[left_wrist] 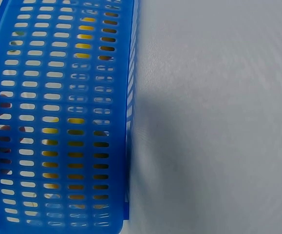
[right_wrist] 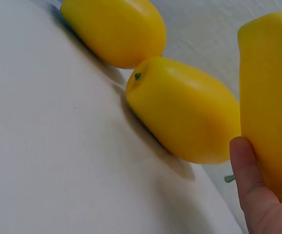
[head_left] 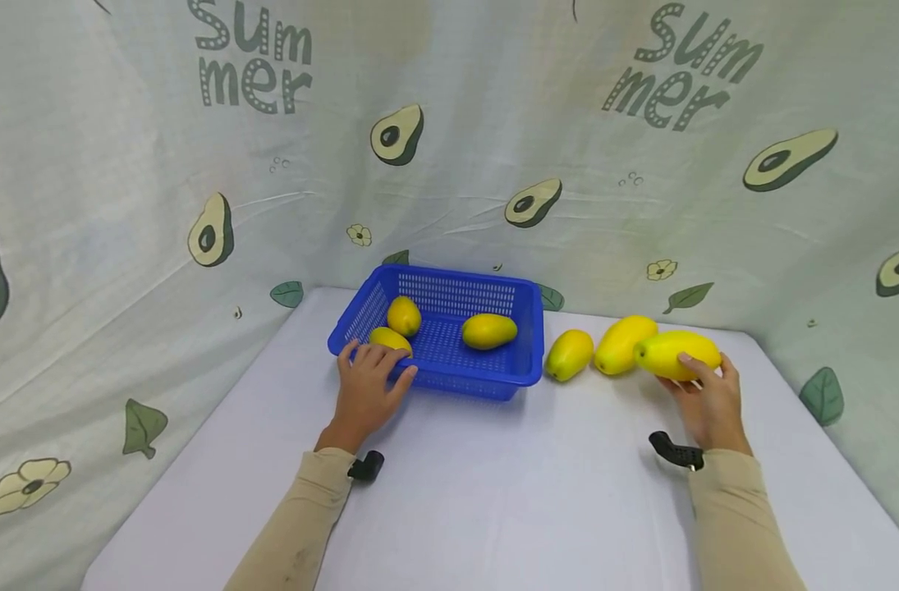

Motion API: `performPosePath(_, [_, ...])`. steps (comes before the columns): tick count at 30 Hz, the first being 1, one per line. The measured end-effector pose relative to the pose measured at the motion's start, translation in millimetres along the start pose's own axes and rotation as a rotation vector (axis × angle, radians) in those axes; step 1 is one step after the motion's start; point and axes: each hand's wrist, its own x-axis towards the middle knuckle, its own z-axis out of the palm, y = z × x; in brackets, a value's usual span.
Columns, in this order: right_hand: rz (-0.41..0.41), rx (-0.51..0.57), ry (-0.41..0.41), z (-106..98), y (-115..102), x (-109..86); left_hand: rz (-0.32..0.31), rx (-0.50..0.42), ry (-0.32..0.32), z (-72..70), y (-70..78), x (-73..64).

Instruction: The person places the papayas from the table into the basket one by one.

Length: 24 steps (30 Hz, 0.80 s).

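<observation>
My left hand (head_left: 368,390) holds the front-left rim of a blue plastic basket (head_left: 456,377), fingers over the edge and thumb at the front. The slotted basket wall (left_wrist: 58,131) fills the left side of the left wrist view. My right hand (head_left: 711,402) grips a yellow papaya (head_left: 678,355), raised at the right of the table, with the thumb (right_wrist: 248,170) along its side. Behind it lies another papaya (head_left: 625,345), and a further papaya (head_left: 570,355) sits nearer the basket. Inside the basket are three papayas, one papaya (head_left: 390,340) partly hidden behind my left fingers.
A white table (head_left: 530,492) spreads under everything. Around its back and sides hangs a pale cloth (head_left: 449,82) printed with avocados, leaves and lettering. The basket stands near the table's back edge.
</observation>
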Motion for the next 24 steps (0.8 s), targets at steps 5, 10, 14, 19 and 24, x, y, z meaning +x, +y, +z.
performPosePath(5, [-0.023,0.002,-0.036,5,-1,-3.6,-0.004,-0.006,0.002,-2.1,3.2,-0.8])
performPosePath(10, [-0.047,0.012,-0.075,11,-4,-5.3,0.002,-0.010,0.008,-2.2,3.7,-0.3])
performPosePath(14, [-0.051,0.017,-0.067,15,-4,-5.6,-0.001,0.000,0.010,-1.9,3.4,-0.5])
performPosePath(19, [-0.052,-0.009,-0.060,18,-2,-3.7,0.002,0.005,0.015,-1.1,2.8,-0.5])
performPosePath(24, [-0.056,-0.027,-0.074,24,1,-2.6,0.006,0.001,0.023,-1.1,2.6,0.7])
